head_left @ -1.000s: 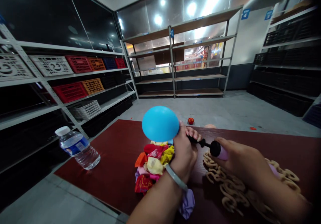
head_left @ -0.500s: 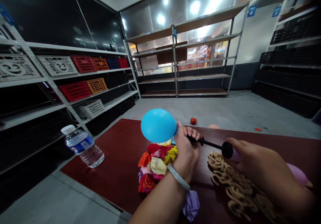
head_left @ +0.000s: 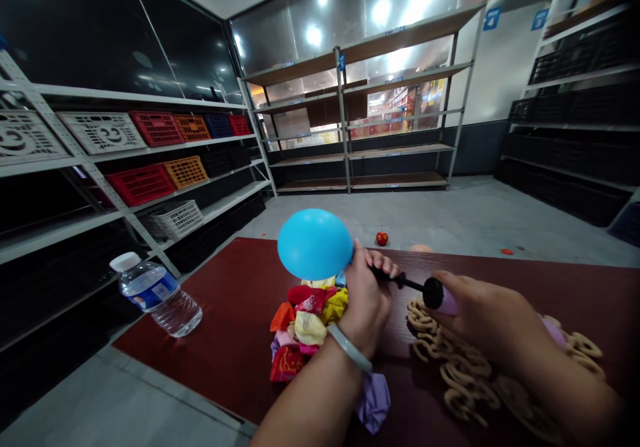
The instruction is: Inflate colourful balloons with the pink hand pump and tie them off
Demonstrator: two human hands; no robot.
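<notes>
A blue balloon [head_left: 315,243], partly inflated, bulges to the left of my left hand [head_left: 367,293]. That hand is closed around the balloon's neck and the black end of a hand pump [head_left: 414,285]; its fingers hide the join. My right hand [head_left: 480,307] grips the pump's light purple body, with a short length of black shaft showing between the two hands. Beneath the balloon lies a pile of uninflated balloons [head_left: 310,327] in red, yellow, orange and pink. A purple uninflated balloon [head_left: 374,400] rests by my left wrist, which wears a pale bangle.
Tan curly ring-like pieces [head_left: 465,367] lie under my right forearm on the dark red table [head_left: 220,307]. A water bottle [head_left: 157,293] stands at the left. Beyond are shelves with crates [head_left: 143,183], and a small red ball [head_left: 382,238] on the floor.
My right hand has pushed the pump body left toward my left hand, so less shaft shows. The blue balloon looks slightly larger. The whole view has shifted a little.
</notes>
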